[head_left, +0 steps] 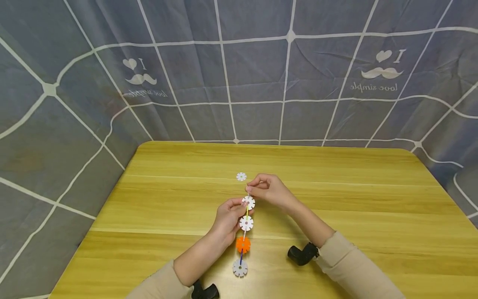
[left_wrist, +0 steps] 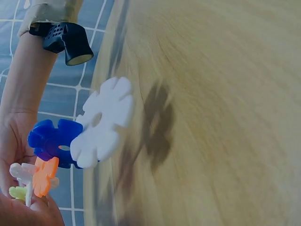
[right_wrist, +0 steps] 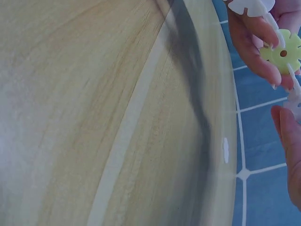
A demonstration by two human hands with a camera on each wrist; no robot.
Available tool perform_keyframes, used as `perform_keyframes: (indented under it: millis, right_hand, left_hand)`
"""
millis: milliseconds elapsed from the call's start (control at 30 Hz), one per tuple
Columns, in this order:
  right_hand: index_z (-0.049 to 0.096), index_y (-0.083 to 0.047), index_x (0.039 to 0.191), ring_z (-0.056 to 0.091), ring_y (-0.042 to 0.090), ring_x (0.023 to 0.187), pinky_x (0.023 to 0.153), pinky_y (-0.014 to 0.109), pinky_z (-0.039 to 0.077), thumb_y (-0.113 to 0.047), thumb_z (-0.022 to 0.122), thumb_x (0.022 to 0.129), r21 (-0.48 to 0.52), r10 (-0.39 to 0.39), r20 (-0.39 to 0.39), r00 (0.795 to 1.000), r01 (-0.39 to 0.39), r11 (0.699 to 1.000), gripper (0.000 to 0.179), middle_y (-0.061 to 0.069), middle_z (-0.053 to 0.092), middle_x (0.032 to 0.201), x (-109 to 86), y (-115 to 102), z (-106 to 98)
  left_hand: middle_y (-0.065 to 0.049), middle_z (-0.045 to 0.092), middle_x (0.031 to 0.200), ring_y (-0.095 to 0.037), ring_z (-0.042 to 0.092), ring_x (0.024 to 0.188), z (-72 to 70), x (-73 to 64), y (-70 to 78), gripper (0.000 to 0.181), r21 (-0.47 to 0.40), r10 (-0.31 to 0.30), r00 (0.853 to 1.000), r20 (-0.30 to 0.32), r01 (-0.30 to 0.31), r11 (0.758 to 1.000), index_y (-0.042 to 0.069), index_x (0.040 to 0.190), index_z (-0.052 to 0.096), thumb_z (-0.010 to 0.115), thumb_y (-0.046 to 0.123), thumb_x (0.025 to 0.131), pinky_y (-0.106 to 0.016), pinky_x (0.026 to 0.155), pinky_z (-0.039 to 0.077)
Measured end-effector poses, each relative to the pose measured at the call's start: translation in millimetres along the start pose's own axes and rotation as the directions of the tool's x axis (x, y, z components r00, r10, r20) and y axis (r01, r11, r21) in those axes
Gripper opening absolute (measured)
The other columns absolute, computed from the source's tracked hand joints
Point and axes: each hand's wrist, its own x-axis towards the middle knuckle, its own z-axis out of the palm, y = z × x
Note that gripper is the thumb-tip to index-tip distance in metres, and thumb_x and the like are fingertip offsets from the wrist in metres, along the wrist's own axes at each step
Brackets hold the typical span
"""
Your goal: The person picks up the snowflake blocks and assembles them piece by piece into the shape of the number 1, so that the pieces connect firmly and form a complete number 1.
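Note:
A chain of notched plastic discs hangs over the table, white, yellow, white, orange, blue and pale grey pieces slotted crosswise. My left hand (head_left: 228,220) holds it near the top, thumb on the upper white disc (head_left: 248,202). My right hand (head_left: 271,191) pinches a small white disc (right_wrist: 294,98), seen nearly edge-on in the head view, at the chain's far end. The yellow disc (right_wrist: 284,52) faces the right wrist view, by the left fingers (right_wrist: 249,47). The left wrist view shows the orange disc (left_wrist: 45,176), blue disc (left_wrist: 54,139) and pale end disc (left_wrist: 104,123).
One loose white notched disc (head_left: 241,177) lies on the wooden table (head_left: 354,199) beyond the hands. Black wrist cameras (head_left: 303,254) are strapped to both arms. A grey curtain with white lines (head_left: 257,74) stands behind the table.

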Motion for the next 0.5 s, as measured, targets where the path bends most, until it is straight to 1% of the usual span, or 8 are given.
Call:
perform_keyframes:
  millis: [67,200,267,367,500]
  right_hand:
    - [0.06,0.007,0.096,0.065,0.013,0.08,0.074,0.029,0.054,-0.005,0.063,0.088,-0.027,-0.006,0.014,1.0,0.007,1.0,0.015,0.028,0.064,0.099,-0.7,0.5,-0.8]
    - [0.06,0.006,0.096,0.066,0.016,0.084,0.073,0.029,0.053,-0.006,0.063,0.088,-0.109,-0.053,0.044,0.998,0.058,0.992,0.015,0.026,0.065,0.099,-2.5,-0.1,-0.3]
    - [0.06,0.005,0.096,0.066,0.018,0.086,0.074,0.03,0.053,-0.007,0.063,0.088,-0.12,-0.067,0.05,0.996,0.073,0.99,0.015,0.026,0.065,0.099,-3.1,-0.8,-0.1]
    - [0.06,0.005,0.096,0.066,0.019,0.087,0.076,0.03,0.053,-0.007,0.062,0.089,-0.099,-0.057,0.043,0.997,0.061,0.993,0.014,0.026,0.065,0.1,-4.0,-0.9,-1.1]
    - [0.06,0.007,0.098,0.065,0.016,0.085,0.078,0.032,0.054,-0.007,0.062,0.089,-0.017,-0.009,0.025,1.0,0.009,1.0,0.017,0.028,0.064,0.103,-4.7,0.1,-3.1]
  left_hand:
    - [-0.005,0.062,0.085,-0.009,0.063,0.07,0.4,-0.9,-0.3,0.013,0.003,-0.01,1.0,0.001,0.01,1.0,-0.006,0.105,0.05,0.051,-0.001,0.094,-0.019,0.064,0.053]
    - [-0.007,0.059,0.088,-0.009,0.063,0.07,0.4,-2.2,-1.2,0.013,0.005,-0.02,1.0,0.001,0.02,1.0,-0.008,0.105,0.049,0.049,-0.002,0.094,-0.019,0.063,0.053]
    - [-0.007,0.059,0.089,-0.009,0.063,0.071,0.5,-2.4,-1.2,0.013,0.005,-0.019,1.0,0.003,0.019,1.0,-0.008,0.106,0.049,0.049,-0.002,0.094,-0.018,0.064,0.053]
    - [-0.007,0.059,0.089,-0.008,0.063,0.071,1.1,-1.8,-1.1,0.014,0.006,-0.018,1.0,0.011,0.018,1.0,-0.008,0.107,0.049,0.05,-0.001,0.094,-0.019,0.064,0.053]
    - [-0.007,0.06,0.089,-0.008,0.063,0.072,2.6,-2.0,-0.2,0.017,0.015,-0.012,0.999,0.033,0.012,1.0,-0.008,0.109,0.048,0.05,0.001,0.094,-0.019,0.064,0.053]
